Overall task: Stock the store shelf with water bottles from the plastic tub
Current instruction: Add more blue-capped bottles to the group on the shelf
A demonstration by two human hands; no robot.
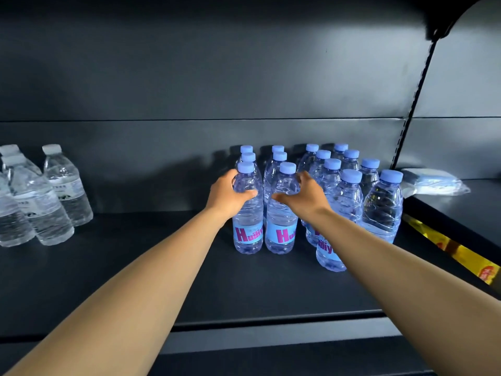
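Several blue-capped water bottles with blue and pink labels stand in rows on the dark store shelf [135, 267]. My left hand [230, 192] grips the front bottle of the leftmost row [248, 229] around its upper body. My right hand [301, 198] grips the front bottle of the row beside it [282, 232] the same way. Both bottles stand upright on the shelf, side by side. More blue-capped bottles [349, 194] fill the rows to the right. The plastic tub is not in view.
A group of clear white-capped bottles [65, 185] stands at the left of the shelf. A plastic-wrapped pack [433, 183] lies on the neighbouring shelf to the right. A slotted upright [414, 104] divides the two bays. Yellow packaging [461, 256] shows below right.
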